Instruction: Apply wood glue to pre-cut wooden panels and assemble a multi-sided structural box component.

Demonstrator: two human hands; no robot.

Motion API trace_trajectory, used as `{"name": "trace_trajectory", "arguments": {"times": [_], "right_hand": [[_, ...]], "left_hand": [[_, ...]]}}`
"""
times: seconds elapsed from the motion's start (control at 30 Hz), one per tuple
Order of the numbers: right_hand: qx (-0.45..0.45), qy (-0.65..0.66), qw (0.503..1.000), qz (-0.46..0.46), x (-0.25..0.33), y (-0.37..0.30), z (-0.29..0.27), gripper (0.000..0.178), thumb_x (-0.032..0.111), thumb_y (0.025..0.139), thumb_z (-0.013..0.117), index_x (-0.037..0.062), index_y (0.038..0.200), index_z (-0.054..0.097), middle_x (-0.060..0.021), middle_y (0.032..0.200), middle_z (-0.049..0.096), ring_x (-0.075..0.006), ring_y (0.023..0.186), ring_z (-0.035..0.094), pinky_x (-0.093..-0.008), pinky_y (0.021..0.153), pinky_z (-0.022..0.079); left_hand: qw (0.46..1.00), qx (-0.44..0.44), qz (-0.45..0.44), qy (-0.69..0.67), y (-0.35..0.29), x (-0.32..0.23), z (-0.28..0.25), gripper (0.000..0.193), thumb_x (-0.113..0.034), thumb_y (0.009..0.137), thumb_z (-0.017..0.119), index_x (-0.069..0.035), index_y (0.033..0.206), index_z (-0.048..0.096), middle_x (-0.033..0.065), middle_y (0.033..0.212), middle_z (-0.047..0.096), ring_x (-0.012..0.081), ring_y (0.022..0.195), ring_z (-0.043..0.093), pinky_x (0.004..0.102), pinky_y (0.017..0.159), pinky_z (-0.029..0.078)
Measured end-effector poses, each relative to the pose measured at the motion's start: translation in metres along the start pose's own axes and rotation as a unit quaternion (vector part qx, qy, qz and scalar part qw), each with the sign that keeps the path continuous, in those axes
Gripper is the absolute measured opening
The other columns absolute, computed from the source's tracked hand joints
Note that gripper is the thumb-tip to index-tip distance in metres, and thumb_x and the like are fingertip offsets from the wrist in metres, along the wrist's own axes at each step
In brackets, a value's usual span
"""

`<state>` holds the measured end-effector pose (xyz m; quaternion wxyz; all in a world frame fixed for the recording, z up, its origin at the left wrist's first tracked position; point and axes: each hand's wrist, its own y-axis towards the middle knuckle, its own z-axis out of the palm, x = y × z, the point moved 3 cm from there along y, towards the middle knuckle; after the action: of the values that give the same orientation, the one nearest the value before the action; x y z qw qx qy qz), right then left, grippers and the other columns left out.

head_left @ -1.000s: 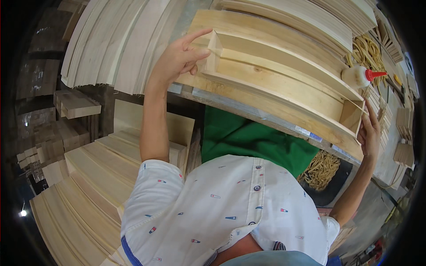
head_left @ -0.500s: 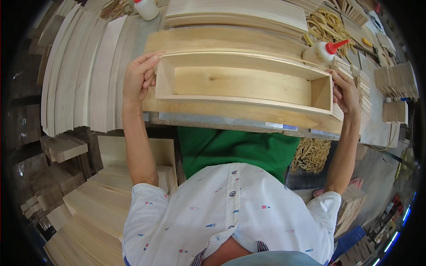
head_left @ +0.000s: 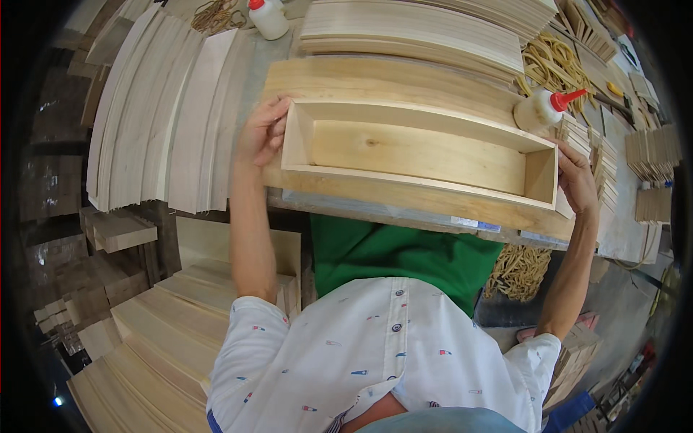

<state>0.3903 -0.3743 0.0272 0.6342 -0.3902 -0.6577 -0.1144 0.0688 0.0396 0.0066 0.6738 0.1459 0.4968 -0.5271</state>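
Observation:
A long, shallow rectangular box of pale wood (head_left: 422, 179) lies on a flat wooden board (head_left: 339, 76) at the front of the workbench. Its walls stand upright; whether the knotted surface inside is its own bottom or the board below, I cannot tell. My left hand (head_left: 264, 133) is closed on the far left corner, thumb and forefinger at the rim and the other fingers curled. At the opposite end, my right hand (head_left: 577, 177) grips the right end wall, some fingertips hidden behind it. A white glue bottle with a red nozzle (head_left: 534, 112) stands just behind the right end.
Stacked wooden panels (head_left: 411, 36) lie behind the board, and more panels (head_left: 144, 119) stand in rows at left. Rubber bands (head_left: 552, 63) pile up at back right, near small wood pieces (head_left: 653, 155). Another white bottle (head_left: 269, 20) stands at the back. Boards (head_left: 155, 325) fill the lower left.
The whole view has shifted, so the bench and box appear farther right and slightly lower. Both hands keep hold of the box ends; the right end now sits a little lower in view.

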Motion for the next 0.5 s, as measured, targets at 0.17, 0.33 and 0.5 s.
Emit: {"name": "trace_trajectory", "arguments": {"times": [0.17, 0.33, 0.5], "right_hand": [[-0.098, -0.237, 0.964, -0.064, 0.019, -0.02, 0.004, 0.044, 0.031, 0.097, 0.053, 0.006, 0.133, 0.052, -0.0031, 0.109, 0.064, -0.0127, 0.097, 0.059, -0.0262, 0.082, 0.049], [0.007, -0.504, 0.814, -0.287, 0.079, -0.049, 0.079, 0.095, 0.026, 0.063, 0.082, 0.0115, 0.144, 0.035, -0.0145, 0.139, 0.039, -0.0308, 0.132, 0.036, -0.043, 0.111, 0.028], [0.051, -0.577, 0.772, -0.261, 0.068, -0.034, 0.09, 0.111, 0.024, 0.049, 0.087, 0.0118, 0.145, 0.032, -0.0144, 0.135, 0.039, -0.0337, 0.129, 0.035, -0.0459, 0.112, 0.025]], "left_hand": [[0.848, -0.176, 0.117, 0.486, -0.014, -0.022, 0.004, 0.044, -0.032, 0.091, 0.06, -0.002, 0.123, 0.056, 0.0082, 0.092, 0.061, 0.016, 0.082, 0.058, 0.0303, 0.075, 0.049], [0.725, 0.001, 0.23, 0.649, -0.042, -0.029, 0.057, 0.088, -0.028, 0.066, 0.082, -0.008, 0.141, 0.039, 0.016, 0.135, 0.041, 0.0293, 0.123, 0.044, 0.0409, 0.105, 0.036], [0.727, 0.076, 0.15, 0.666, -0.035, -0.024, 0.07, 0.105, -0.025, 0.052, 0.083, -0.013, 0.144, 0.034, 0.0149, 0.14, 0.033, 0.0347, 0.131, 0.034, 0.0419, 0.111, 0.029]]}}
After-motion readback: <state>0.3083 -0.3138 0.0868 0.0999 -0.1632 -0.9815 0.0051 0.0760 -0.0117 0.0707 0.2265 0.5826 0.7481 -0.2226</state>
